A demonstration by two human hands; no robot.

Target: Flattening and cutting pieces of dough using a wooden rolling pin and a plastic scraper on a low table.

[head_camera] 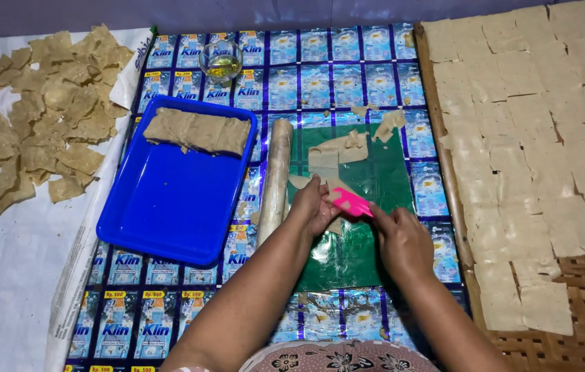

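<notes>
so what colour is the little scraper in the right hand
Bright pink. The scraper shows in the head view, held by the right hand over the green sheet.

Pink scraper; green sheet; blue tray; beige dough squares.

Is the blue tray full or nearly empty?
Nearly empty: the blue tray holds one slab of dough along its far edge.

1 head-worn view, looking steeply down and forward, close above the green plastic sheet; woven bamboo mat right of it, floor edge beyond.
</notes>
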